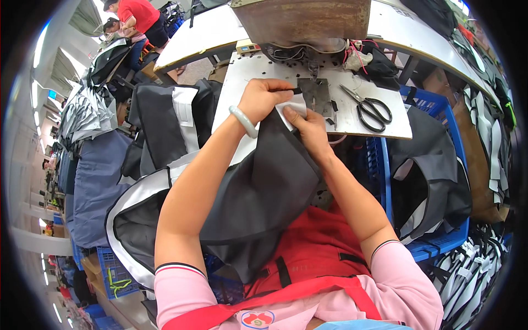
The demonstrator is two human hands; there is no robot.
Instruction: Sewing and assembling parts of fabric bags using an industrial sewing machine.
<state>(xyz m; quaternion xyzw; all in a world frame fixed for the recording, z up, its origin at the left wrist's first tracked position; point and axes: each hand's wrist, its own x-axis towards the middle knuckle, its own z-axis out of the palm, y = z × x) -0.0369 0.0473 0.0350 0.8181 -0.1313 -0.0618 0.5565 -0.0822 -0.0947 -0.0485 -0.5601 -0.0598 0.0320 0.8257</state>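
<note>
In front of the sewing machine (300, 22), both my hands hold the edge of a dark grey fabric piece (261, 176). My left hand (265, 102), with a pale bangle (243, 121) at its wrist, pinches the edge near a small black strip (297, 91). My right hand (311, 131) grips the white trim (294, 107) with its thumb on top. The fabric hangs from my fingers over my lap. Right of the machine's metal plate (314, 98), black-handled scissors (374, 113) lie on the white table, apart from my hands.
Dark scraps dot the white machine table (239, 88). A blue crate (426, 250) of grey and white fabric stands at the right. More grey and white pieces (165, 118) are heaped at the left. Two people, one in a red shirt (144, 16), are at the far left.
</note>
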